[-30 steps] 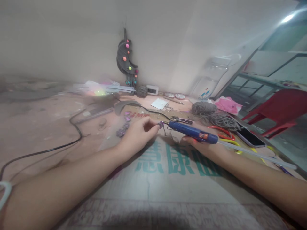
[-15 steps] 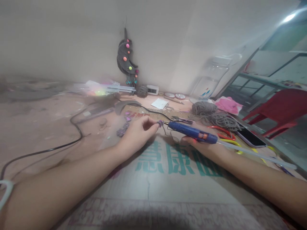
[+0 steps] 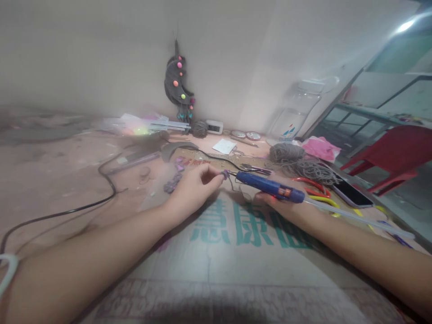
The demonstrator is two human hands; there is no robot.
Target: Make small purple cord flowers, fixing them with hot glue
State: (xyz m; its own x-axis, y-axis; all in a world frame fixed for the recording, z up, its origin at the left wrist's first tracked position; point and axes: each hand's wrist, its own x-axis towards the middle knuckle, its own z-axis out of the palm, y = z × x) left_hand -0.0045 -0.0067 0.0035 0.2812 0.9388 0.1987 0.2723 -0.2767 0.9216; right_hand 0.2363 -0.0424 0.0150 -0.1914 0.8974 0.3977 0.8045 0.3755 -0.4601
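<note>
Purple piece (image 3: 226,174) tight in left hand (image 3: 195,188), just beside blue glue gun (image 3: 265,183) in right hand (image 3: 292,210)

I see the R hand (image 3: 281,208) grip a blue glue gun (image 3: 266,184), nozzle (image 3: 232,173) right by a small purple pc (image 3: 225,174) the L hand (image 3: 196,182) pinches, just L of the gun; can't tell if they touch. Grey yarn (image 3: 286,153) & a phone (image 3: 353,191) lie to the gun's R. Grey moon decor (image 3: 172,87) hangs on wall (image 3: 236,58) behind gun, to its L.
</note>
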